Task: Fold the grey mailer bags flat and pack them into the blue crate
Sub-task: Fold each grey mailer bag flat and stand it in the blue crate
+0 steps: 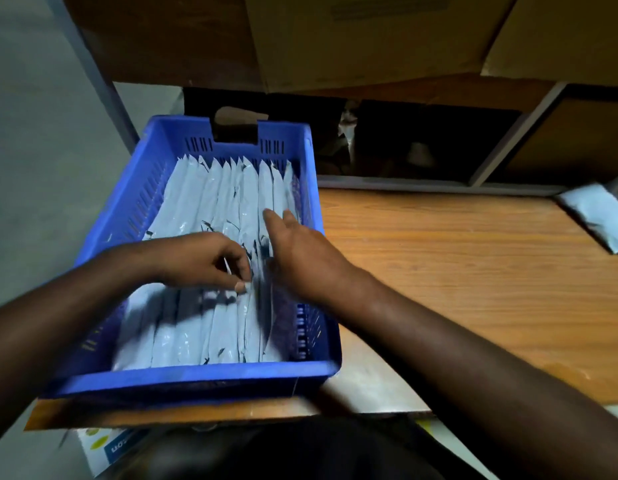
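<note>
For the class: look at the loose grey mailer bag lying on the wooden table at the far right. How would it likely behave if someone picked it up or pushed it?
The loose mailer bag looks thin and wrinkled, so it would probably flop and sag when lifted. Its slight sheen suggests smooth plastic that may slide easily across the wooden table. It lies flat, so rolling or tipping seems unlikely.

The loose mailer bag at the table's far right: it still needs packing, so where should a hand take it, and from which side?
Probably by its near left edge, coming from the crate side with the right hand. The bag lies flat on the table, partly cut off by the picture's right edge, so only that edge is clearly free. A pinch with the thumb on top seems best.
</note>
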`<state>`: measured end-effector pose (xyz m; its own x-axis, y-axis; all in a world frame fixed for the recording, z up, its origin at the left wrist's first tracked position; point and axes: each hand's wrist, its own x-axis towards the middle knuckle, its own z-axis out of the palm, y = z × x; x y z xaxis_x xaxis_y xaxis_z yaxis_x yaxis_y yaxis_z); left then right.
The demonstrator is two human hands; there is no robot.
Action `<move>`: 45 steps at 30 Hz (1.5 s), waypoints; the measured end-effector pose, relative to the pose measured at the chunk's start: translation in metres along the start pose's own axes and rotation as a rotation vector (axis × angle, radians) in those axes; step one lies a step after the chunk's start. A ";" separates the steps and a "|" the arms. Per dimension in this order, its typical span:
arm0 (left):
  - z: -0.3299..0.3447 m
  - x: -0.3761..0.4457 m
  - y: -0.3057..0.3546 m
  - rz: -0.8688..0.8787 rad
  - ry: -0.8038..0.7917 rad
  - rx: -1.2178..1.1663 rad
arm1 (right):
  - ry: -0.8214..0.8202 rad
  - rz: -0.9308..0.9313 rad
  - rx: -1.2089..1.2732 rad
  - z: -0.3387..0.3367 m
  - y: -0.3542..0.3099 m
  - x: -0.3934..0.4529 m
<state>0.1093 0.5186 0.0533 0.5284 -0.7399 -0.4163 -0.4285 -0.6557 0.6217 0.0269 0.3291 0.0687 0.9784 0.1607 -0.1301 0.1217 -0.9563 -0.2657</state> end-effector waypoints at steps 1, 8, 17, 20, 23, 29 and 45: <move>-0.006 0.006 -0.008 0.039 0.127 0.052 | -0.010 0.016 -0.085 -0.004 -0.005 -0.007; -0.013 0.057 -0.033 0.474 0.375 0.529 | -0.209 0.129 -0.204 0.035 -0.032 -0.015; 0.004 0.066 -0.039 0.570 0.325 0.763 | -0.389 0.139 -0.050 0.048 -0.033 -0.020; 0.009 0.069 -0.034 0.360 0.169 0.708 | -0.446 0.171 -0.072 0.043 -0.035 -0.023; 0.008 0.079 -0.040 0.269 0.087 0.730 | -0.591 0.201 -0.164 0.049 -0.043 -0.019; 0.019 0.083 -0.045 0.259 0.076 0.945 | -0.640 0.256 -0.152 0.055 -0.041 -0.012; 0.016 0.065 -0.029 0.286 0.189 0.745 | -0.527 0.093 -0.134 0.032 -0.049 -0.011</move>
<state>0.1445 0.4867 -0.0021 0.4106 -0.8996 -0.1484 -0.9049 -0.4221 0.0552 0.0044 0.3817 0.0527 0.7743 0.1419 -0.6168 0.0930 -0.9895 -0.1109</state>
